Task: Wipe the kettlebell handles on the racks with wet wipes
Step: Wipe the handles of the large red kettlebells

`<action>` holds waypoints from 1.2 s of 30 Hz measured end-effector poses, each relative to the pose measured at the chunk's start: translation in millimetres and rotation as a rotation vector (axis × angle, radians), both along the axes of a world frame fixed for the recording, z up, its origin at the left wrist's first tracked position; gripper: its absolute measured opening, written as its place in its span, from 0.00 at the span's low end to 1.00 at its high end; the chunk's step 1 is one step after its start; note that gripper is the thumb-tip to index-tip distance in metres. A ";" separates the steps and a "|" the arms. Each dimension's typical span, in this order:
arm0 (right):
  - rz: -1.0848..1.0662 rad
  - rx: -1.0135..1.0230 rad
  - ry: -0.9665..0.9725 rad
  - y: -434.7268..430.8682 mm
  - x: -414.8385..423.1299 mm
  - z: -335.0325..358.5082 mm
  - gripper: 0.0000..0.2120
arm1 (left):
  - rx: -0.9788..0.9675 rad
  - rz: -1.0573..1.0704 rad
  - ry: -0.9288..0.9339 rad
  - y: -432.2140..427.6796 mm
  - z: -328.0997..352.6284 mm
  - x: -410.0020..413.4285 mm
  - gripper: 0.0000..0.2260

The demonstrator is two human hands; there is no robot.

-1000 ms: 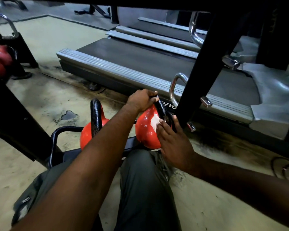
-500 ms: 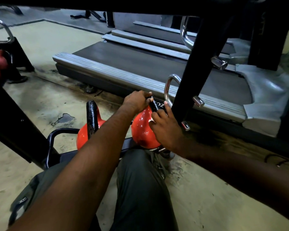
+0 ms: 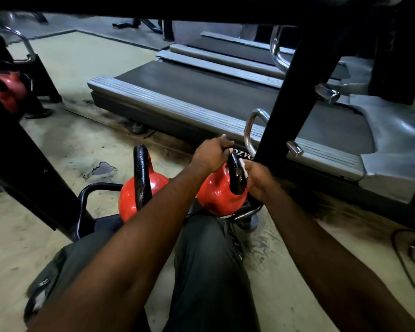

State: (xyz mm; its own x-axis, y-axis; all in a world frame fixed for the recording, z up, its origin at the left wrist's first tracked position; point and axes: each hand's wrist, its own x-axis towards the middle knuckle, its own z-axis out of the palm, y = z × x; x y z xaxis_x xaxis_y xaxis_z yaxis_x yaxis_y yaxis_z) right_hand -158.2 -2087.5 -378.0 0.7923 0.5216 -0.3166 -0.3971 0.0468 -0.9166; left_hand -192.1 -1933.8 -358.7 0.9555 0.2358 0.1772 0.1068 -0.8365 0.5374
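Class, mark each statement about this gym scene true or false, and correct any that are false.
1. The left hand grips the top of the black handle of a red kettlebell. True.
2. The right hand presses a blue sponge to that handle. False: it holds a white wipe against it.
3. A second red kettlebell stands beside the first, touched by neither hand. True.
4. Exercise bikes stand behind the kettlebells. False: a treadmill lies there.
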 end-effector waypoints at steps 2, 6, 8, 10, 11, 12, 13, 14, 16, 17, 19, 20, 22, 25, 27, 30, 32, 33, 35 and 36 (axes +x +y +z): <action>0.095 -0.023 -0.018 -11.7 -0.4 4.4 0.10 | -0.068 -0.008 -0.021 -2.1 -3.1 -3.5 0.16; 0.094 -0.243 -0.422 -42.5 -14.2 -9.6 0.17 | -0.092 0.002 -0.019 -0.2 -2.2 -2.7 0.16; -0.009 -0.340 -0.672 -47.6 -25.1 -22.1 0.15 | -0.092 0.010 -0.006 0.9 -1.0 -0.6 0.16; -0.143 -0.331 -0.788 -43.8 -35.5 -26.8 0.13 | -0.093 0.003 0.002 1.3 0.1 -0.6 0.16; -0.198 -0.321 -0.871 -39.3 -39.7 -24.8 0.12 | -0.088 -0.002 0.009 1.8 1.0 -1.0 0.16; -0.230 -0.345 -0.983 -34.3 -44.3 -19.7 0.11 | -0.084 -0.006 0.018 1.9 1.6 -1.6 0.16; -0.240 -0.403 -1.091 -28.4 -48.0 -14.7 0.09 | -0.082 -0.005 0.023 1.8 2.0 -1.7 0.17; -0.235 -0.468 -1.175 -22.1 -50.8 -10.1 0.06 | -0.077 -0.002 0.027 1.7 2.9 -1.9 0.17; -0.189 -0.586 -1.284 -11.3 -55.9 -4.8 0.06 | -0.068 0.007 0.041 1.6 4.0 -1.8 0.17; -0.160 -0.662 -1.366 -7.1 -56.5 -6.4 0.06 | -0.066 0.009 0.045 1.8 4.6 -1.8 0.17; -0.082 -0.813 -1.570 -4.5 -56.2 -15.7 0.02 | -0.075 0.006 0.045 3.2 5.3 -2.7 0.17; -0.047 -0.844 -1.615 -8.2 -56.3 -22.6 0.05 | -0.081 0.004 0.041 3.4 5.2 -3.6 0.17; -0.026 -0.754 -1.582 -22.4 -60.0 -32.8 0.12 | -0.087 0.004 0.032 3.2 4.4 -4.1 0.17; -0.155 -0.510 -1.411 -44.2 -70.8 -42.1 0.13 | -0.081 0.012 0.025 1.7 3.5 -4.1 0.17; -0.309 -0.324 -1.105 -48.0 -72.1 -48.3 0.09 | -0.067 0.025 0.018 -0.3 4.3 -5.2 0.16; -0.451 -0.119 -0.497 -42.7 -66.1 -55.4 0.12 | -0.057 0.042 0.009 -2.9 6.0 -7.1 0.16; -0.425 -0.101 -0.424 -42.4 -57.0 -54.6 0.12 | -0.064 0.052 0.008 -3.5 6.3 -7.5 0.16; -0.380 -0.122 -0.424 -41.8 -49.9 -49.7 0.14 | -0.072 0.052 0.005 -3.1 6.2 -7.7 0.16; -0.256 -0.140 -0.366 -37.1 -30.4 -34.3 0.15 | -0.095 0.048 -0.003 -2.3 5.5 -8.0 0.16; -0.176 -0.142 -0.311 -33.6 -18.2 -27.0 0.14 | -0.108 0.047 -0.008 -2.4 5.2 -8.8 0.16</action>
State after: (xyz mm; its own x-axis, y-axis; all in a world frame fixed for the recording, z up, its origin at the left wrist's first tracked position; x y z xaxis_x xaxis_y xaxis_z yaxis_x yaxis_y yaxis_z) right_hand -176.4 -2121.1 -405.0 0.9352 0.3377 -0.1063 -0.0963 -0.0464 -0.9943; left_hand -200.9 -1936.2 -353.5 0.9416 0.2984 0.1558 0.1399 -0.7679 0.6251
